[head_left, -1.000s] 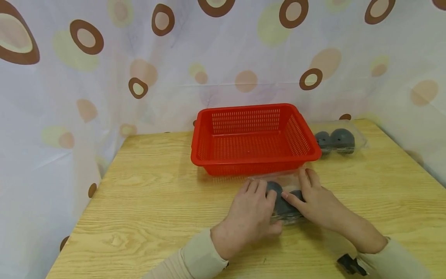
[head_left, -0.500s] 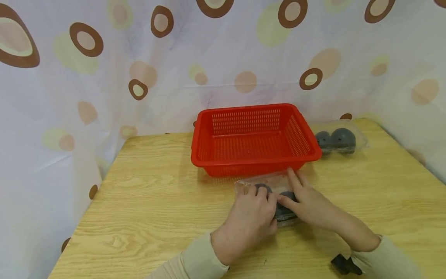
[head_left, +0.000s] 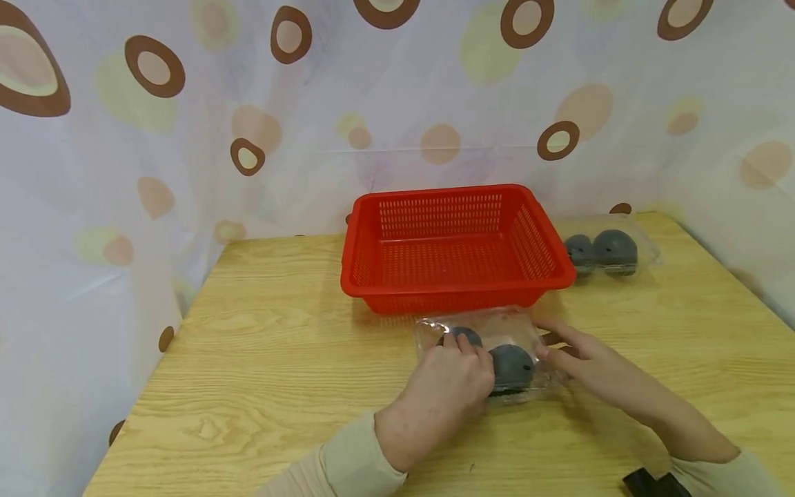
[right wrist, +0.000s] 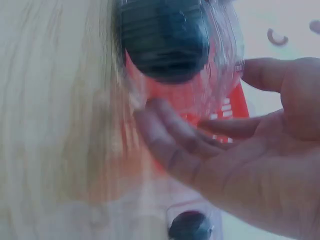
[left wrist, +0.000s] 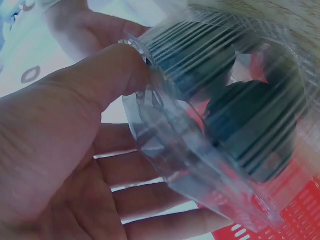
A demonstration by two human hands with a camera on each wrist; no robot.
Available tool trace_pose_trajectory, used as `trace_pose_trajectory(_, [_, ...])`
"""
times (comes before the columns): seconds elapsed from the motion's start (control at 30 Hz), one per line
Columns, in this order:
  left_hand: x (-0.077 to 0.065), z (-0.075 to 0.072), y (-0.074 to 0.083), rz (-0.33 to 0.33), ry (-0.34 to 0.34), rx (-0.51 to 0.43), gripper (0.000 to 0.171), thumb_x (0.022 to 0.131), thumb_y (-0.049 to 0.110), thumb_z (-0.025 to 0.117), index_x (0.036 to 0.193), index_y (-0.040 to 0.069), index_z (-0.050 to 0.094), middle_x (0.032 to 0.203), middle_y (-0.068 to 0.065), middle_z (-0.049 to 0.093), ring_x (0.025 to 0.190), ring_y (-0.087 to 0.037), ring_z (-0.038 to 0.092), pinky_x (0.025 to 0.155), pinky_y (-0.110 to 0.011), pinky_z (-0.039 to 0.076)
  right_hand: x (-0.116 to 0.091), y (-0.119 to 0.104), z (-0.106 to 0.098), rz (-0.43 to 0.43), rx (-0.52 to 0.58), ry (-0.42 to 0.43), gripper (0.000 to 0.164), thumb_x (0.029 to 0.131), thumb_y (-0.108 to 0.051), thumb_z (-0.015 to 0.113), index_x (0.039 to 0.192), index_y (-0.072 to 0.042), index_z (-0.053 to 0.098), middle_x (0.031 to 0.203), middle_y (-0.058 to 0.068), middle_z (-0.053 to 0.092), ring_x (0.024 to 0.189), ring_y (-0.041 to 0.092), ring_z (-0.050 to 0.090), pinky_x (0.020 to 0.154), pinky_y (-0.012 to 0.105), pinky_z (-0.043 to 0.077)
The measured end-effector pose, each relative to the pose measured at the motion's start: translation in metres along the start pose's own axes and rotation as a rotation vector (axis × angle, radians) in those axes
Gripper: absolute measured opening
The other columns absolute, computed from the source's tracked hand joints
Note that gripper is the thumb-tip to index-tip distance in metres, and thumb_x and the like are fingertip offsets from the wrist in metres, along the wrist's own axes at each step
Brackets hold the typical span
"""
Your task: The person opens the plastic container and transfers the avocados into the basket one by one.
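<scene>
A clear plastic clamshell box (head_left: 499, 328) with dark grey round things (head_left: 511, 367) inside lies on the table before the basket. What kind they are, I cannot tell. My left hand (head_left: 435, 390) grips the left part of this box, fingers over its top; the left wrist view shows the thumb on the edge of the clamshell. At the box's right end is my right hand (head_left: 599, 366), its thumb touching the plastic and its fingers loosely extended beside the end. In the right wrist view these fingers (right wrist: 172, 142) show as only slightly bent.
Directly behind the box stands a red plastic basket (head_left: 459, 286) with perforated walls. A second clear box (head_left: 646, 248) with similar dark round things (head_left: 615, 250) lies to its right. Wood-grain tabletop (head_left: 273, 345) extends left, up to a patterned cloth backdrop (head_left: 397, 103).
My right hand has come off the top of the box and moved right to its end. The box has shifted slightly left with my left hand on it.
</scene>
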State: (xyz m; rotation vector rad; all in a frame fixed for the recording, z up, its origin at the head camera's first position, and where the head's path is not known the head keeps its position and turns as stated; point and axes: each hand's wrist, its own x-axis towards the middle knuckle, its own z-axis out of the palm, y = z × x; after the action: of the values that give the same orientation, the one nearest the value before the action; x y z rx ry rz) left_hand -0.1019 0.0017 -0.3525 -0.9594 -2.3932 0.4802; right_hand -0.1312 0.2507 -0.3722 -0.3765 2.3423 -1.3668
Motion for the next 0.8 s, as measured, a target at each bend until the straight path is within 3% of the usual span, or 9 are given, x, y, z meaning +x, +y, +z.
trace_pose_trajectory(0.1, [0.000,-0.002,0.000,0.046,-0.048,0.018,0.020,0.093,0.015,0.055,0.096,0.015,0.075,0.091,-0.006,0.076,0.071,-0.014,0.068,0.053,-0.027,0.057,-0.005,0.009,-0.006,-0.001,0.098,-0.052,0.058,0.105,-0.027,0.047,0.156,-0.010,0.025,0.126,0.018,0.053,0.100,0.018,0.062,0.079,0.035,0.057])
trace_pose_trajectory(0.2, [0.000,-0.002,0.001,0.085,-0.086,0.040,0.023,0.095,0.011,0.054,0.103,0.014,0.076,0.098,-0.007,0.077,0.076,-0.014,0.072,0.058,-0.027,0.059,-0.008,0.017,-0.011,-0.031,0.202,-0.130,0.057,0.104,-0.014,0.046,0.156,-0.007,0.022,0.112,0.015,0.054,0.089,0.020,0.062,0.078,0.039,0.059])
trace_pose_trajectory(0.47, [0.000,-0.003,0.003,0.075,-0.103,0.085,0.026,0.097,0.012,0.053,0.110,0.013,0.075,0.103,-0.006,0.076,0.089,-0.015,0.074,0.061,-0.030,0.061,-0.007,0.034,-0.020,-0.143,0.459,-0.408,0.076,0.099,0.008,0.040,0.160,-0.020,0.006,0.111,0.010,0.054,0.087,0.026,0.065,0.085,0.043,0.058])
trace_pose_trajectory(0.67, [0.001,-0.001,0.004,0.034,-0.102,0.080,0.027,0.098,0.012,0.051,0.109,0.014,0.076,0.103,-0.004,0.077,0.086,-0.017,0.073,0.058,-0.031,0.060,-0.003,0.040,-0.022,-0.173,0.566,-0.469,0.079,0.098,0.011,0.040,0.160,-0.020,0.003,0.105,0.006,0.053,0.091,0.022,0.063,0.086,0.040,0.057])
trace_pose_trajectory(0.8, [0.001,0.000,0.004,0.043,-0.068,0.091,0.026,0.096,0.011,0.053,0.106,0.013,0.077,0.099,-0.004,0.077,0.083,-0.015,0.072,0.058,-0.029,0.060,-0.003,0.042,-0.021,-0.172,0.631,-0.498,0.080,0.098,0.012,0.040,0.160,-0.022,0.003,0.103,0.004,0.054,0.092,0.020,0.062,0.087,0.036,0.057])
